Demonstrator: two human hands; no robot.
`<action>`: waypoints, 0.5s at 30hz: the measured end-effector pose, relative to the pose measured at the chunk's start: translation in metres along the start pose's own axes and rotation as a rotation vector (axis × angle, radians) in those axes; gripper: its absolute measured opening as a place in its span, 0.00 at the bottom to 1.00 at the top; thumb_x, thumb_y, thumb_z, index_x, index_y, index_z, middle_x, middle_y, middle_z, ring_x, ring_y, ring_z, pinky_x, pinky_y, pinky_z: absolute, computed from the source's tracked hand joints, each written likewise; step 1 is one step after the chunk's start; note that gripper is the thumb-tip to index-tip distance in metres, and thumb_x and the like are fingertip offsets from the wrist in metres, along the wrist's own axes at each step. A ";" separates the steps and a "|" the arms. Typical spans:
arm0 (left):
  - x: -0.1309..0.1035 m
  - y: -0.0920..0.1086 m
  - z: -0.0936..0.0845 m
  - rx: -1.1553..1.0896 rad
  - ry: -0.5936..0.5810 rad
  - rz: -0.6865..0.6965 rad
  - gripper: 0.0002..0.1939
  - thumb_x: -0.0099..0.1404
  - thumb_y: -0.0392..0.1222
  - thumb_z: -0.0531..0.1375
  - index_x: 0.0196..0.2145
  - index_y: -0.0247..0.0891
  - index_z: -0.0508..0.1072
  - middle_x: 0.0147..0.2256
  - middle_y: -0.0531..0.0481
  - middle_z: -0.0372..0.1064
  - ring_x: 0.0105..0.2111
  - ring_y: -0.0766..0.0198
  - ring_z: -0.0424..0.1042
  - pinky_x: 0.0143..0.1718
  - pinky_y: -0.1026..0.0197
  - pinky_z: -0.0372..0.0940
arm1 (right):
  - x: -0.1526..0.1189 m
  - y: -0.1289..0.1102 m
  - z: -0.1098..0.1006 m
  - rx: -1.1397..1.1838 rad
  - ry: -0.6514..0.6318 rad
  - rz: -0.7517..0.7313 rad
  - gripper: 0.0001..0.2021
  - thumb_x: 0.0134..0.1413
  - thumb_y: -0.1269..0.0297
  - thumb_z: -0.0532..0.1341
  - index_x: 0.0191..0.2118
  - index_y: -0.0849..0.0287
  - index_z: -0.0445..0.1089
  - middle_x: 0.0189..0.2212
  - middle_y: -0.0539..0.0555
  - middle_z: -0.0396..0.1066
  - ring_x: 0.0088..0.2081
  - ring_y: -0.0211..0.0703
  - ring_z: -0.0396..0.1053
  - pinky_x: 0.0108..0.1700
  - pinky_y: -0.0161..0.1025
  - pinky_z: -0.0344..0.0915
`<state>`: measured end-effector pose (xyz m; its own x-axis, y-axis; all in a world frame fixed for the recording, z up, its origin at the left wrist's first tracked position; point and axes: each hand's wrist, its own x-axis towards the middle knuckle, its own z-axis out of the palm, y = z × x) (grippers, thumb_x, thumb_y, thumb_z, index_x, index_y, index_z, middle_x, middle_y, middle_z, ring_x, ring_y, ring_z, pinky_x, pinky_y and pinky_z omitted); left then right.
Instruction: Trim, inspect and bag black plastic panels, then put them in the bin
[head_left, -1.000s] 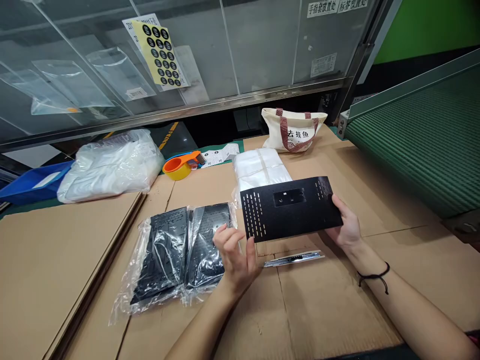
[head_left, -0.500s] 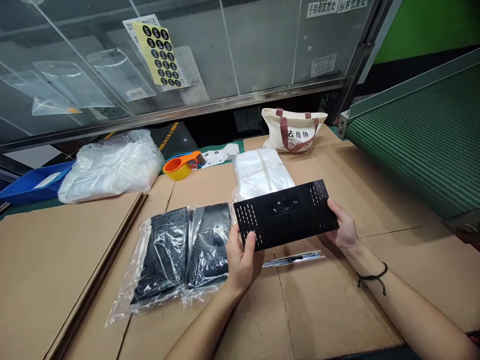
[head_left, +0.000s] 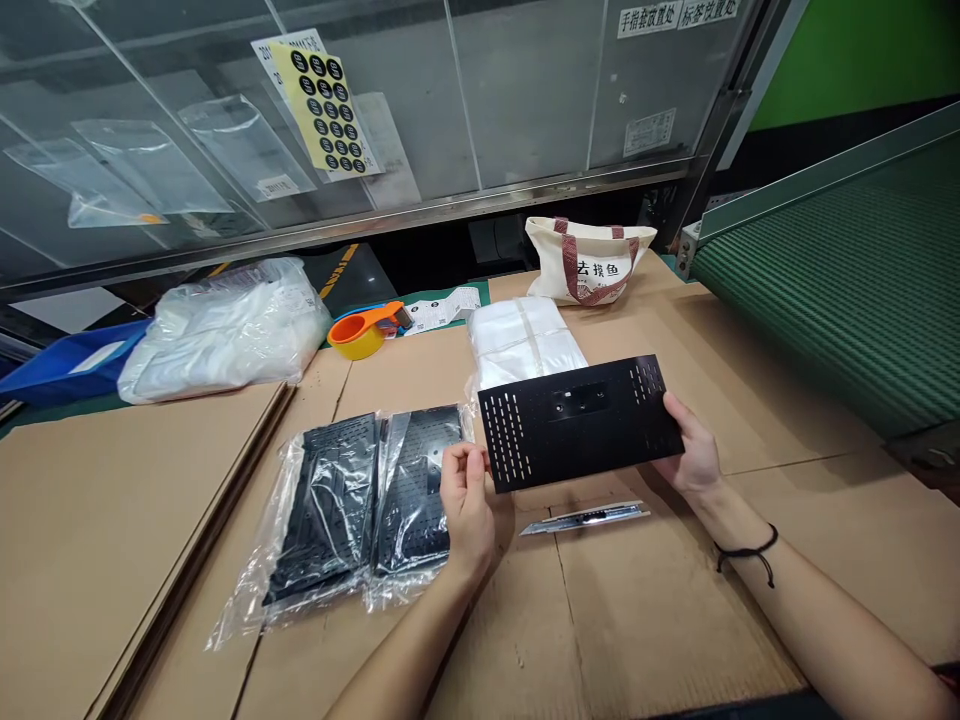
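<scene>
- Black slotted panel is held up over the cardboard, partly blocking a white plastic bundle behind it.
- Right hand has a proper grip on the panel's right end, thumb over the front.
- Left hand is curled up at the left edge, can't tell if it's actually pinching it.
- Box cutter lies just below, bagged black parts off to the left.
</scene>
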<state>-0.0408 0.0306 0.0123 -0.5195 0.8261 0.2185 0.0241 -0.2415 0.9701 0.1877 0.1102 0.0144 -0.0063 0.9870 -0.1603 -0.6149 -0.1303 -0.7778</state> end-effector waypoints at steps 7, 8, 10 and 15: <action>-0.007 0.003 0.000 0.075 -0.257 0.012 0.21 0.65 0.53 0.58 0.51 0.42 0.66 0.46 0.43 0.69 0.47 0.54 0.70 0.49 0.52 0.65 | -0.004 0.005 0.000 -0.061 -0.026 0.010 0.16 0.41 0.51 0.70 0.36 0.54 0.78 0.36 0.51 0.80 0.45 0.52 0.76 0.50 0.47 0.72; -0.007 0.004 0.000 0.105 -0.264 0.013 0.21 0.64 0.52 0.59 0.52 0.42 0.65 0.47 0.43 0.69 0.48 0.53 0.69 0.50 0.51 0.65 | -0.005 0.006 0.001 -0.070 -0.036 0.016 0.16 0.41 0.51 0.70 0.36 0.54 0.78 0.36 0.51 0.80 0.45 0.52 0.76 0.50 0.47 0.73; -0.007 0.005 0.001 0.157 -0.256 0.024 0.19 0.64 0.51 0.60 0.51 0.42 0.66 0.47 0.43 0.69 0.49 0.52 0.69 0.52 0.50 0.64 | -0.007 0.007 0.001 -0.078 -0.050 0.016 0.17 0.42 0.50 0.70 0.36 0.55 0.78 0.35 0.51 0.80 0.44 0.52 0.76 0.49 0.47 0.73; -0.008 0.008 0.003 0.186 -0.201 0.010 0.18 0.63 0.50 0.61 0.47 0.41 0.67 0.46 0.44 0.70 0.48 0.53 0.70 0.51 0.50 0.64 | -0.010 0.008 0.002 -0.091 -0.061 0.002 0.15 0.43 0.50 0.70 0.36 0.54 0.78 0.34 0.50 0.80 0.44 0.51 0.76 0.48 0.45 0.73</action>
<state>-0.0340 0.0231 0.0181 -0.3390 0.9130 0.2269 0.1949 -0.1678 0.9664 0.1811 0.0991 0.0109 -0.0570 0.9902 -0.1273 -0.5409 -0.1378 -0.8297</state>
